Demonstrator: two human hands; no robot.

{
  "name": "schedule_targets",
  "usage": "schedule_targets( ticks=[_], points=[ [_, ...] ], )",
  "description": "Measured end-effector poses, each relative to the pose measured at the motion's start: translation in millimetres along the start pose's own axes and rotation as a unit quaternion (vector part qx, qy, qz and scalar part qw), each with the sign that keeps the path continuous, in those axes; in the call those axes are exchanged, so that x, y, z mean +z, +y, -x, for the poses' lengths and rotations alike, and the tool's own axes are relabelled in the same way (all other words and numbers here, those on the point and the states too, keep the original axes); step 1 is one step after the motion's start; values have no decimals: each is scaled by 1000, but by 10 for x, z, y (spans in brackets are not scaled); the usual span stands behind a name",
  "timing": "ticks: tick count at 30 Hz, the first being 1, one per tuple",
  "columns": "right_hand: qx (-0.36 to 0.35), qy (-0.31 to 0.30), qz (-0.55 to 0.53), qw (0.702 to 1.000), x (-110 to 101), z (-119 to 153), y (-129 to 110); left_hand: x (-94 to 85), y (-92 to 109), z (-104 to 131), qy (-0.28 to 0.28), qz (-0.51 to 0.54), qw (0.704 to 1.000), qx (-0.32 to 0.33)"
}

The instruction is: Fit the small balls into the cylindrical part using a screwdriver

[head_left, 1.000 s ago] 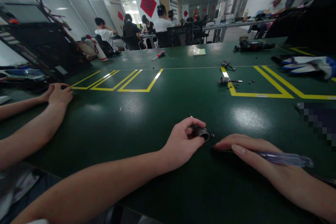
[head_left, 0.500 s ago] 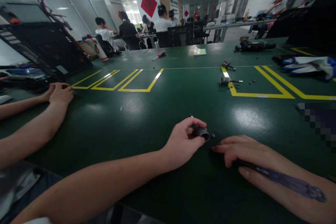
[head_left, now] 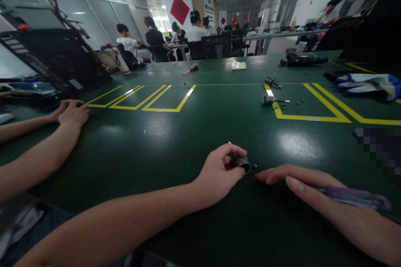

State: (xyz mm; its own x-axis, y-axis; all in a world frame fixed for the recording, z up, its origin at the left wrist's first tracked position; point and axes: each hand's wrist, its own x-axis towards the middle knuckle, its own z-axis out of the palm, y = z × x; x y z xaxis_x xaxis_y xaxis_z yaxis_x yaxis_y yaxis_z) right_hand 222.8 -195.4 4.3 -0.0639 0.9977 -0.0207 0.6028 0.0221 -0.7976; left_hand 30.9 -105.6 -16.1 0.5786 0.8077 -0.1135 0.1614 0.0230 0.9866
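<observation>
My left hand point(head_left: 219, 172) is closed around a dark grey metal cup-shaped part point(head_left: 242, 162). Its round opening faces right, and a thin shaft shows beyond my fingers. Just right of that opening, a small ring-like metal piece point(head_left: 255, 166) lies on the green table point(head_left: 175, 146). My right hand point(head_left: 307, 179) has its fingertips low near the tabletop, close to the small piece. A screwdriver with a translucent purple handle point(head_left: 355, 197) is held in it, the handle pointing back to the right. My fingers hide the screwdriver's shaft and tip.
Two similar metal parts with shafts point(head_left: 275, 100) lie near yellow tape, with several tiny pieces beside them. Farther off are a red-handled screwdriver point(head_left: 191, 69), a notepad point(head_left: 239, 65), a black power tool point(head_left: 303, 59) and gloves point(head_left: 366, 82). Another person's hands point(head_left: 73, 112) rest at left.
My right hand has rolled, so the thumb now lies on top and the screwdriver's shaft is hidden. My left hand keeps its hold. The view has tilted up slightly.
</observation>
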Motion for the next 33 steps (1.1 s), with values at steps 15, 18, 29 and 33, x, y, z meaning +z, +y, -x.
schedule_targets(
  ticks=[15,18,29,33],
  points=[
    [-17,8,-80,997,22,4,83,-7,-14,0,-13,16,1000,0],
    [-41,10,-58,997,-6,-29,54,-4,-20,-1,-12,20,1000,-4],
    [-8,-28,-52,998,36,-129,37,12,3,4,-6,19,1000,-10],
    [-21,-35,16,999,37,-102,0,23,11,9,2,27,1000,-11]
  ],
)
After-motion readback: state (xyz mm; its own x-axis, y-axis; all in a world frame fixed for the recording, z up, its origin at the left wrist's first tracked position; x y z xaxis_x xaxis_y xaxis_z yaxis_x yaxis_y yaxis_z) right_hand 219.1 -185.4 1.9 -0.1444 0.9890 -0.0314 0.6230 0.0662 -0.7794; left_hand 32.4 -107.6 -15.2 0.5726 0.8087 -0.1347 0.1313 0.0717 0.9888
